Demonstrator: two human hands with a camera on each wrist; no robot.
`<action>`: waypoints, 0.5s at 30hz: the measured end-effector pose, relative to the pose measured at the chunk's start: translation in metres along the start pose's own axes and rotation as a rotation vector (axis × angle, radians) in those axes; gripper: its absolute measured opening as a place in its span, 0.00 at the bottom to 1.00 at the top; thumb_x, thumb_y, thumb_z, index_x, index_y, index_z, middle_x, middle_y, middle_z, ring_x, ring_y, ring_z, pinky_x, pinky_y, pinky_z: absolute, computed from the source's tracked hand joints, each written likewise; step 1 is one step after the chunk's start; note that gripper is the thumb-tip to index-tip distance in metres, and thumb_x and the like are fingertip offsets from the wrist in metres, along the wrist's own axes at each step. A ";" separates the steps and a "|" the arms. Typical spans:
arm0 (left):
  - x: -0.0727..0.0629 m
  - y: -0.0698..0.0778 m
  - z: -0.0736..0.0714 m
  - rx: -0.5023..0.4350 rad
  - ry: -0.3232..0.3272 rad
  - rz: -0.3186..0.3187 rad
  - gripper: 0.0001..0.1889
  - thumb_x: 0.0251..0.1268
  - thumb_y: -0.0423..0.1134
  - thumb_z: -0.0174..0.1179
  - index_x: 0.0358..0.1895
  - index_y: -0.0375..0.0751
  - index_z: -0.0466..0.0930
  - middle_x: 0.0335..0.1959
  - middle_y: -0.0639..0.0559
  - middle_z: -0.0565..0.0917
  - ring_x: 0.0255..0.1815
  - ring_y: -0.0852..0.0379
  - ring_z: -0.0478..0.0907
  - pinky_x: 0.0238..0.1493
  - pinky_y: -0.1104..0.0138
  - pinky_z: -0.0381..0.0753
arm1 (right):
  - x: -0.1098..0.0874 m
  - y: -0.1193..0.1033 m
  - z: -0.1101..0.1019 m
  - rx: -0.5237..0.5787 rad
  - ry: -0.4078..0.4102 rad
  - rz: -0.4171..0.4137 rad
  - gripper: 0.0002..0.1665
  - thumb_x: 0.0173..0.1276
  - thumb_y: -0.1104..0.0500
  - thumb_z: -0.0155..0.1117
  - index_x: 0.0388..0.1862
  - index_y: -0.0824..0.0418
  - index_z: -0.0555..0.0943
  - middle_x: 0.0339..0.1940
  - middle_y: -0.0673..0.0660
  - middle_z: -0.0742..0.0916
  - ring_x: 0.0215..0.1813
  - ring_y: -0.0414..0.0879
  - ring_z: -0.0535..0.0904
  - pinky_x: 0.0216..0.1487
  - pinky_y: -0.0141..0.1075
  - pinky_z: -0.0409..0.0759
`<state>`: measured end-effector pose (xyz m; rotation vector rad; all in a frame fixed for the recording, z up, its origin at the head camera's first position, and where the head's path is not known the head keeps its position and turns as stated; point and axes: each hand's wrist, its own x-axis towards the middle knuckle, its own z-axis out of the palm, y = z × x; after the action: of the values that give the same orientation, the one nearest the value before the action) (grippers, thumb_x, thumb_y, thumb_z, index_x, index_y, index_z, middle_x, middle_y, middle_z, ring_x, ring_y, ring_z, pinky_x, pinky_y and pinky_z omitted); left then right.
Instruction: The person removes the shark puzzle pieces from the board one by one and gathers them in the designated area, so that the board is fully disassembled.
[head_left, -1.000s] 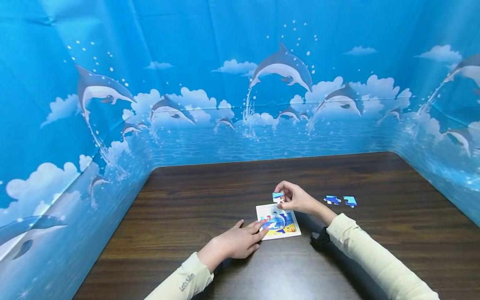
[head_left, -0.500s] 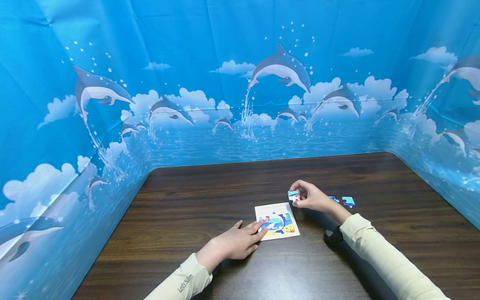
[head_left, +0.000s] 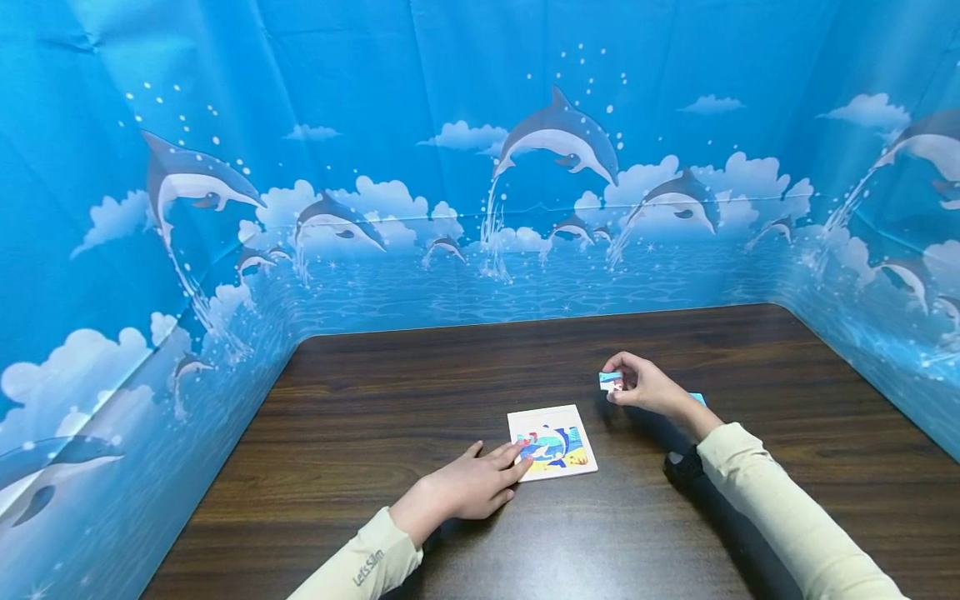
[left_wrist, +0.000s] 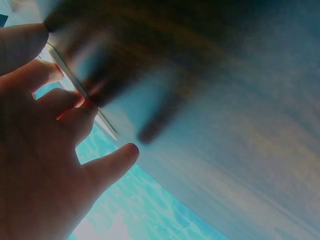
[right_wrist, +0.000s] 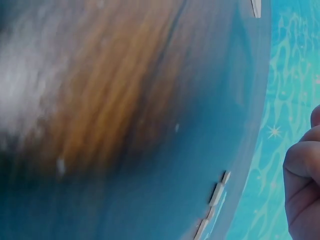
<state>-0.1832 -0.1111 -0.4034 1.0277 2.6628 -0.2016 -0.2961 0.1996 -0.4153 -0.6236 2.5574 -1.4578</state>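
A square puzzle tray (head_left: 546, 417) lies on the table, its lower part filled with dolphin-picture pieces and its top strip bare. My left hand (head_left: 468, 487) rests with spread, straight fingers on the tray's left side; in the left wrist view the fingers of this left hand (left_wrist: 47, 135) reach over the tray's edge (left_wrist: 72, 75). To the upper right of the tray, my right hand (head_left: 651, 388) pinches a blue-and-white jigsaw piece (head_left: 609, 381) between thumb and fingers. At the right wrist view's edge only part of the right hand (right_wrist: 302, 185) shows; the held piece is out of sight there.
A loose light-blue jigsaw piece (head_left: 698, 398) lies behind the right wrist, mostly hidden. The right wrist view shows wooden pieces (right_wrist: 216, 194) edge-on on the table. A dark wood table (head_left: 375, 400) is enclosed by a blue dolphin-print backdrop (head_left: 405, 125).
My right hand has moved right, away from over the tray's top, carrying the jigsaw piece. It now covers most of the loose pieces. My left hand has stayed on the tray.
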 end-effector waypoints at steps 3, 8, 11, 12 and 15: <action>0.000 0.000 0.000 -0.002 -0.002 -0.003 0.28 0.74 0.49 0.42 0.75 0.57 0.49 0.77 0.55 0.49 0.77 0.60 0.49 0.71 0.48 0.57 | 0.000 0.003 -0.001 -0.044 -0.017 -0.020 0.21 0.55 0.69 0.64 0.47 0.70 0.71 0.33 0.59 0.77 0.31 0.40 0.71 0.31 0.30 0.73; -0.001 0.000 0.000 -0.007 0.001 -0.003 0.28 0.74 0.49 0.42 0.75 0.57 0.49 0.77 0.54 0.49 0.77 0.60 0.49 0.71 0.48 0.57 | 0.002 0.009 -0.001 -0.176 -0.046 -0.029 0.20 0.52 0.68 0.66 0.44 0.68 0.72 0.35 0.59 0.79 0.34 0.42 0.70 0.34 0.32 0.71; -0.001 0.000 -0.001 -0.008 0.004 -0.001 0.28 0.74 0.49 0.42 0.74 0.57 0.49 0.77 0.54 0.49 0.77 0.59 0.50 0.71 0.48 0.57 | 0.005 0.011 0.000 -0.220 -0.063 -0.018 0.19 0.52 0.68 0.66 0.43 0.68 0.72 0.35 0.59 0.79 0.34 0.44 0.70 0.35 0.34 0.70; -0.001 0.000 -0.001 -0.006 0.007 0.000 0.28 0.74 0.49 0.42 0.74 0.57 0.50 0.77 0.54 0.49 0.77 0.59 0.50 0.71 0.48 0.57 | 0.006 0.011 0.000 -0.230 -0.069 -0.010 0.19 0.52 0.67 0.66 0.43 0.68 0.73 0.34 0.59 0.79 0.34 0.44 0.70 0.35 0.35 0.70; -0.001 0.000 0.000 -0.003 0.010 0.001 0.28 0.74 0.49 0.42 0.74 0.57 0.50 0.77 0.54 0.50 0.77 0.59 0.50 0.71 0.48 0.57 | 0.008 0.012 0.002 -0.266 -0.090 -0.002 0.19 0.52 0.67 0.65 0.43 0.68 0.73 0.34 0.58 0.79 0.34 0.44 0.70 0.34 0.35 0.70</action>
<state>-0.1828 -0.1118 -0.4028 1.0321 2.6711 -0.1928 -0.3061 0.2007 -0.4260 -0.7077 2.6999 -1.0708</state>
